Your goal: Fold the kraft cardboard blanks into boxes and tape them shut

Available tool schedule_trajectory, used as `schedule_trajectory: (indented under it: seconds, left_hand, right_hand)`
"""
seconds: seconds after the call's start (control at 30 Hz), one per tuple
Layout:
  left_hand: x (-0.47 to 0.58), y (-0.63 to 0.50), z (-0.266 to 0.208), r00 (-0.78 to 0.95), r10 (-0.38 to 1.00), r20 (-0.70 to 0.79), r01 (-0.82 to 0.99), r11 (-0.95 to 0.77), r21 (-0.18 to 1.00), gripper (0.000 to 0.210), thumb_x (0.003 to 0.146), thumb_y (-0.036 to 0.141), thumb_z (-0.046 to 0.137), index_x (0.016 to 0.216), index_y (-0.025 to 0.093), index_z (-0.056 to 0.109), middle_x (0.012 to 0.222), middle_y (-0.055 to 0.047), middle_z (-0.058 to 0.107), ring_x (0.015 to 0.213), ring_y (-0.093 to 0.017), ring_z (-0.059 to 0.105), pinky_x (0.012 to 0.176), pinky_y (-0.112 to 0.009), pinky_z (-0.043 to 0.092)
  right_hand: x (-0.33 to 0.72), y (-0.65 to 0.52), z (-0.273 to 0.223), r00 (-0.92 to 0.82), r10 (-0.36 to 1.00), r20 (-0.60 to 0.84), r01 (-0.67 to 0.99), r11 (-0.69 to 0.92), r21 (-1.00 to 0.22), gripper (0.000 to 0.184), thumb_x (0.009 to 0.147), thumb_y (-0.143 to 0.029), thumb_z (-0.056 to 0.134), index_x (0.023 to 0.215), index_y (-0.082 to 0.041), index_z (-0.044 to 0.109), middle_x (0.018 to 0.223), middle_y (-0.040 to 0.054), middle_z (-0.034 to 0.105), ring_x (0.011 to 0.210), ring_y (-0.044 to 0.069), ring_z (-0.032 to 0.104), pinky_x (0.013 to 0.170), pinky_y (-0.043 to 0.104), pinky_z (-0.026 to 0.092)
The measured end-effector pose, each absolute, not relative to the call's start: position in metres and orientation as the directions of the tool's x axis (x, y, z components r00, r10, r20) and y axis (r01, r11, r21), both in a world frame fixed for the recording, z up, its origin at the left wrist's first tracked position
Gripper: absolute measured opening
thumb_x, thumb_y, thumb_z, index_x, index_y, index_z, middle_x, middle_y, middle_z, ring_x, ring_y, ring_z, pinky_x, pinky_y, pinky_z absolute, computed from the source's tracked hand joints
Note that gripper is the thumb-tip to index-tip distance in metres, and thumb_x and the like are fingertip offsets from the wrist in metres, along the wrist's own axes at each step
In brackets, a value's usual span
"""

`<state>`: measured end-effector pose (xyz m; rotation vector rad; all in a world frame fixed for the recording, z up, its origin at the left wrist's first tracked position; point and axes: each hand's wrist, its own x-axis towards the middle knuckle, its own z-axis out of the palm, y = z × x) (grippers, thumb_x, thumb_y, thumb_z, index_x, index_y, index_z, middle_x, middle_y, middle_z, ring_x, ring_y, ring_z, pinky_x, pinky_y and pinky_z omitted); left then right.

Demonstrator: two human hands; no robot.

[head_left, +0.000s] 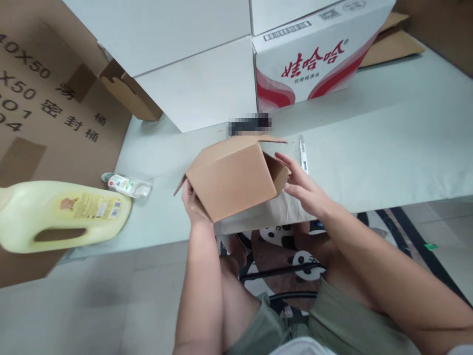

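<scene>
A small brown cardboard box (233, 185) is tilted over the front part of the table, with flaps standing out at both ends. My left hand (192, 204) grips its left end, the fingers partly hidden behind a flap. At the other end, my right hand (301, 187) has its fingers apart and stretched out, touching the edge of the right flap (278, 173). Just beyond that hand lies a slim white utility knife (303, 154). Behind the box is a dark object (249, 124), blurred out by pixels.
White cartons (199, 88) and a red-and-white water carton (310, 64) stand along the back. To the left are a pale yellow jug (66, 207), a clear plastic bottle (127, 185) and a large printed carton (55, 98). The pale-green-covered table (388, 138) ends near my knees.
</scene>
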<state>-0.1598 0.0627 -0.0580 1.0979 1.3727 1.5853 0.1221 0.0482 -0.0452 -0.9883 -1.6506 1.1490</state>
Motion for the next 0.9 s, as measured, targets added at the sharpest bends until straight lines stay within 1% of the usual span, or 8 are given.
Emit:
schedule_trajectory:
  seconds: [0.1, 0.17, 0.3, 0.4, 0.57, 0.73, 0.83, 0.9]
  left_hand:
    - [-0.151, 0.058, -0.055, -0.34, 0.937, 0.081, -0.181, -0.149, 0.972, 0.047, 0.08, 0.065, 0.058, 0.104, 0.026, 0.071, 0.111, -0.007, 0.073, 0.107, -0.028, 0.069, 0.089, -0.042, 0.055]
    - [-0.146, 0.055, -0.052, -0.292, 0.951, 0.096, -0.231, -0.167, 0.959, 0.054, 0.076, 0.072, 0.059, 0.099, 0.026, 0.073, 0.109, -0.008, 0.075, 0.108, -0.03, 0.069, 0.09, -0.042, 0.055]
    - [-0.14, 0.053, -0.048, -0.271, 0.95, 0.157, -0.105, -0.192, 0.976, 0.056, 0.061, 0.071, 0.078, 0.088, 0.022, 0.073, 0.094, -0.008, 0.076, 0.103, -0.029, 0.071, 0.087, -0.038, 0.056]
    - [-0.142, 0.054, -0.045, -0.273, 0.955, 0.113, -0.073, -0.138, 0.988, 0.056, 0.054, 0.066, 0.086, 0.081, 0.02, 0.07, 0.086, -0.008, 0.075, 0.096, -0.027, 0.072, 0.087, -0.037, 0.055]
    - [-0.15, 0.056, -0.044, -0.267, 0.963, 0.041, -0.056, -0.058, 0.997, 0.063, 0.048, 0.058, 0.093, 0.089, 0.02, 0.066, 0.094, -0.01, 0.073, 0.09, -0.025, 0.071, 0.081, -0.035, 0.056]
    - [-0.156, 0.054, -0.042, -0.33, 0.939, 0.097, -0.044, -0.118, 0.992, 0.04, 0.06, 0.049, 0.086, 0.069, 0.02, 0.06, 0.065, 0.001, 0.061, 0.057, -0.013, 0.056, 0.054, -0.025, 0.045]
    - [-0.16, 0.054, -0.042, -0.287, 0.954, 0.089, -0.158, -0.139, 0.978, 0.039, 0.072, 0.053, 0.066, 0.055, 0.021, 0.052, 0.05, 0.002, 0.047, 0.044, -0.012, 0.043, 0.043, -0.026, 0.032]
    - [-0.161, 0.056, -0.043, -0.31, 0.947, 0.083, -0.122, -0.126, 0.984, 0.027, 0.07, 0.044, 0.067, 0.059, 0.021, 0.057, 0.054, 0.001, 0.052, 0.047, -0.012, 0.046, 0.046, -0.026, 0.034]
  right_hand:
    - [0.128, 0.052, -0.045, -0.29, 0.913, 0.285, 0.156, 0.339, -0.928, 0.08, 0.084, -0.076, 0.054, 0.149, -0.031, 0.045, 0.167, 0.0092, 0.032, 0.155, 0.034, 0.028, 0.121, 0.06, 0.032]
    - [0.129, 0.052, -0.041, -0.259, 0.909, 0.328, 0.189, 0.38, -0.905, 0.072, 0.085, -0.073, 0.056, 0.14, -0.027, 0.055, 0.16, 0.0116, 0.042, 0.151, 0.035, 0.035, 0.121, 0.059, 0.033]
    - [0.123, 0.052, -0.035, -0.267, 0.934, 0.237, 0.162, 0.286, -0.945, 0.054, 0.085, -0.053, 0.068, 0.129, -0.022, 0.061, 0.129, 0.0144, 0.069, 0.122, 0.031, 0.064, 0.104, 0.052, 0.052]
    - [0.122, 0.054, -0.038, -0.242, 0.96, 0.144, 0.158, 0.186, -0.97, 0.051, 0.079, -0.048, 0.075, 0.12, -0.02, 0.064, 0.116, 0.0137, 0.072, 0.108, 0.029, 0.069, 0.092, 0.047, 0.058]
    - [0.128, 0.059, -0.048, 0.009, 0.995, 0.096, 0.209, 0.092, -0.974, 0.063, 0.066, -0.047, 0.084, 0.118, -0.022, 0.06, 0.107, 0.0082, 0.07, 0.086, 0.022, 0.067, 0.069, 0.036, 0.056]
    - [0.128, 0.061, -0.047, 0.105, 0.994, -0.024, 0.086, -0.033, -0.996, 0.034, 0.083, -0.056, 0.063, 0.088, -0.023, 0.063, 0.079, 0.0024, 0.065, 0.073, 0.019, 0.062, 0.063, 0.033, 0.051]
    - [0.125, 0.064, -0.045, 0.188, 0.978, -0.09, -0.074, -0.077, -0.994, 0.03, 0.081, -0.054, 0.062, 0.089, -0.025, 0.063, 0.078, 0.002, 0.065, 0.081, 0.022, 0.065, 0.068, 0.035, 0.052]
    - [0.124, 0.065, -0.045, 0.269, 0.959, -0.083, -0.136, -0.048, -0.99, 0.027, 0.077, -0.05, 0.062, 0.09, -0.027, 0.064, 0.083, 0.0027, 0.067, 0.087, 0.024, 0.066, 0.074, 0.037, 0.052]
